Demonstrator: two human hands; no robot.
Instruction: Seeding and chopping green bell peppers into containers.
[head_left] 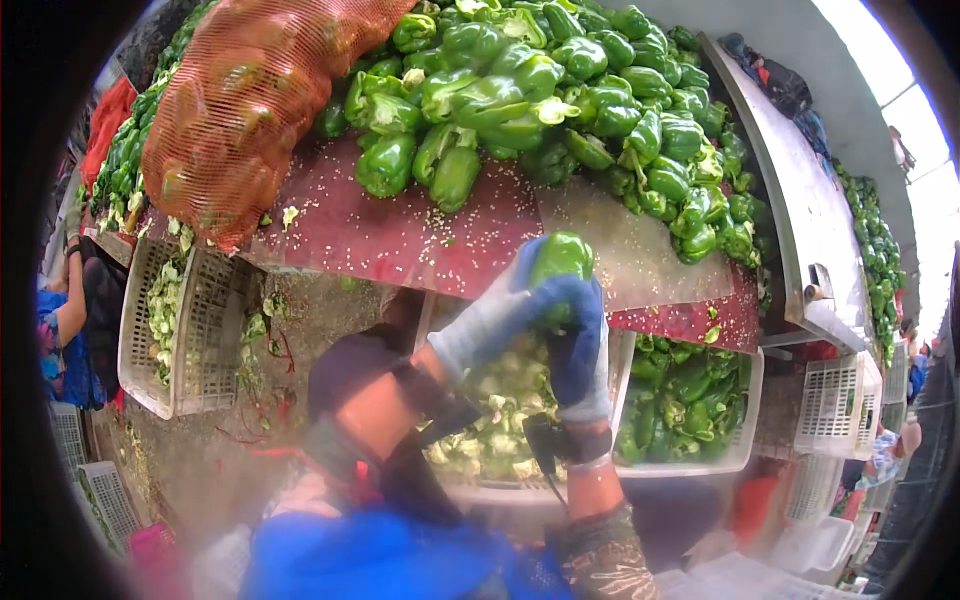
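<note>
A green bell pepper [562, 257] is held up between my two gloved hands, just off the table's near edge. My left hand [495, 305], in a grey and blue work glove, is closed round the pepper's left side. From below and the right, my right hand [580, 345] grips the same pepper, its fingers bent against it. Whether a small tool sits in the right hand is hidden. Beneath the hands stands a crate of pale green pepper cores and scraps [500, 415]. A white crate [752, 415] of green peppers is to the right of it.
A big heap of green peppers [500, 75] covers the far part of the seed-strewn red table [400, 235]. An orange mesh sack [250, 110] leans at the left, above a white scrap crate [190, 330]. Another person's arm [72, 305] shows at far left.
</note>
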